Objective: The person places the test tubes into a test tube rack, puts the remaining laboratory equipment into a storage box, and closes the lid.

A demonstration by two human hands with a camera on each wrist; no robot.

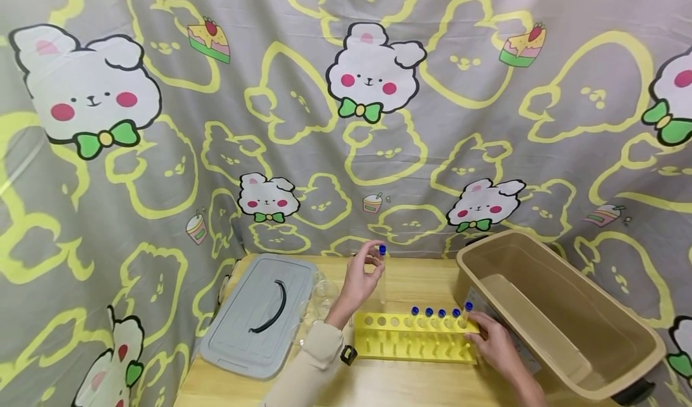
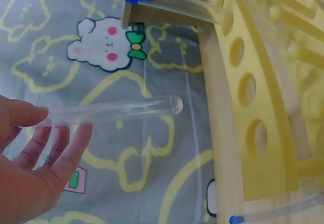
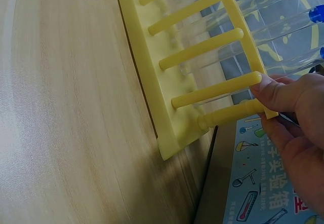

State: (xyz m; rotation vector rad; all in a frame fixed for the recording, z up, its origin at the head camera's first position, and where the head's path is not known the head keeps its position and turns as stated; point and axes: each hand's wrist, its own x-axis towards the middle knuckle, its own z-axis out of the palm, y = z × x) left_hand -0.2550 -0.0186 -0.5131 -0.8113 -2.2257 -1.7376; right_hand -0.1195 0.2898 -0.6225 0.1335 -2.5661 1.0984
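Note:
My left hand [image 1: 361, 278] pinches a clear test tube [image 2: 126, 108] near its blue-capped end, behind the left part of a yellow test tube rack [image 2: 276, 110]. The tube hangs with its rounded end down, apart from the rack. At the rack's right end, my right hand [image 1: 496, 342] grips the corner of the top plate, thumb near a peg [image 3: 217, 89] in the right wrist view. Several blue-capped tubes [image 1: 429, 312] stand in the right-hand holes; the rightmost cap [image 1: 468, 306] sits a little higher. The holes at the left are empty.
A deep tan bin [image 1: 611, 335] stands to the right, close by my right hand. To the left lies a grey lid [image 1: 243, 317] with a black handle, with clear glassware [image 1: 324, 293] beside it. Another blue-capped tube [image 2: 278, 210] lies near the rack's left end. A patterned curtain hangs behind.

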